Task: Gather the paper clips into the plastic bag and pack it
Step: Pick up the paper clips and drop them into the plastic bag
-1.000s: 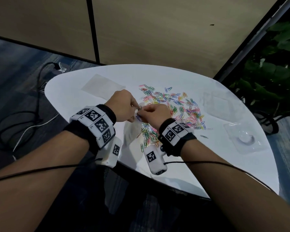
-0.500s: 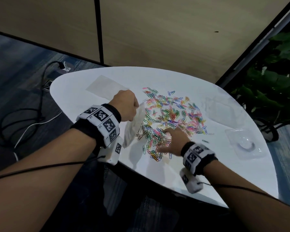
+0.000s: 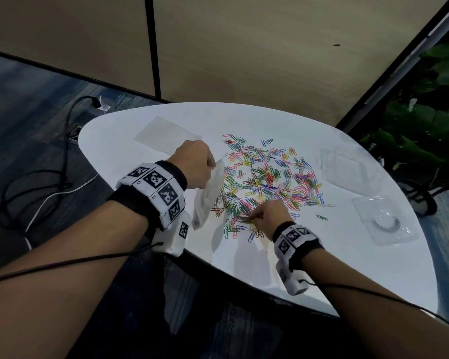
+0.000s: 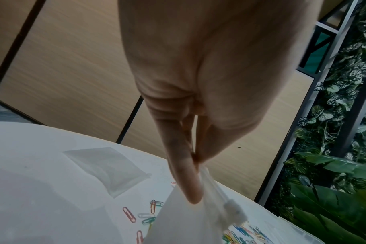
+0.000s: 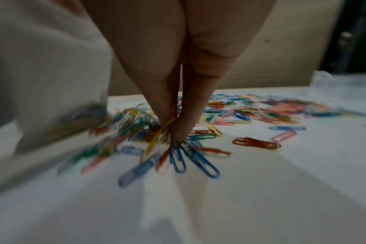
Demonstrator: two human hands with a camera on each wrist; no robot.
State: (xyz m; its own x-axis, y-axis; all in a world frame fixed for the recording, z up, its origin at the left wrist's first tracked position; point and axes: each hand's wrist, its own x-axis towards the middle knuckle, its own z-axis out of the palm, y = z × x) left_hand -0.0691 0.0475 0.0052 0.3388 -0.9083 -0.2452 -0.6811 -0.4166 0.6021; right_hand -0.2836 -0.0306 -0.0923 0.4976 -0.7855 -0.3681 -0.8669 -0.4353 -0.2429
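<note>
The left hand (image 3: 196,165) pinches the top edge of a clear plastic bag (image 3: 208,195) between thumb and fingers (image 4: 186,181) and holds it up off the white table (image 3: 309,268), so that the bag hangs down at the left side of the pile. A few clips show through its lower part. The paper clips (image 3: 267,182) lie scattered in many colours over the middle of the table — most of them out of the bag. The right hand (image 3: 270,215) is down at the near edge of the pile, its fingertips (image 5: 182,130) pressed together around a small bunch of clips, which it grips just above the tabletop. A second flat bag (image 3: 166,133) lies at the far left of the table, and a clear plastic tray (image 3: 384,218) sits near the right edge — both apart from the clips.
</note>
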